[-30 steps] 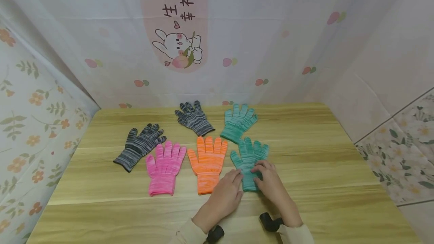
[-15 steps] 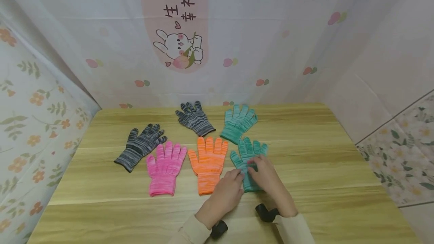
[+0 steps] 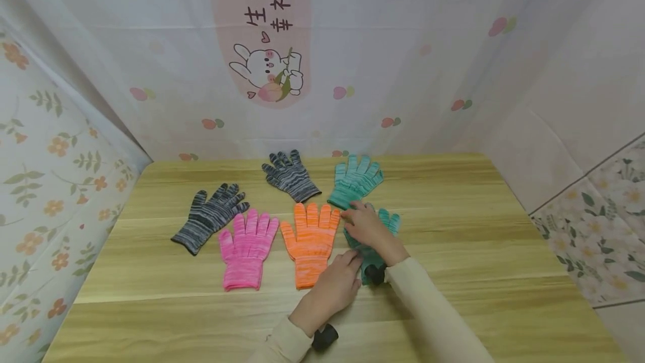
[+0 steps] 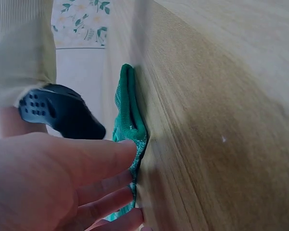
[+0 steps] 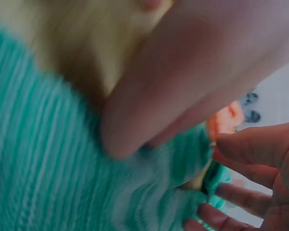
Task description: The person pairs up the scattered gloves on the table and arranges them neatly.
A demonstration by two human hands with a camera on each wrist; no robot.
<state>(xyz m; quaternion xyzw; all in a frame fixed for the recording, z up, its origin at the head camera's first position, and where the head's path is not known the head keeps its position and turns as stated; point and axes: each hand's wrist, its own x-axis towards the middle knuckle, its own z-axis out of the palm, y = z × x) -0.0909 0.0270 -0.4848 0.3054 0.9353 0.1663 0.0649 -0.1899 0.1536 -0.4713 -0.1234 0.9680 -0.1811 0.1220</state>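
The front green knit glove (image 3: 370,255) lies flat on the table, its fingers away from the person. On its left edge near the cuff rests my left hand (image 3: 332,284); the left wrist view shows the thumb and fingertips touching the glove (image 4: 130,108). My right hand (image 3: 369,227) reaches across the upper part of this glove, hiding some of its fingers. In the right wrist view the right hand (image 5: 274,178) has thumb and fingers apart, beside the glove's fingers, with the blurred left hand (image 5: 168,86) in front. Behind lies another green glove (image 3: 355,181).
An orange glove (image 3: 311,240) lies just left of the front green one, a pink glove (image 3: 248,251) beyond it. Two dark grey striped gloves (image 3: 206,217) lie farther left and back. Printed curtains (image 3: 378,60) border the wooden table (image 3: 176,318) at the back and sides.
My right hand has moved from the middle of the front green glove up and left to its finger end. The left hand stays at the glove's edge.
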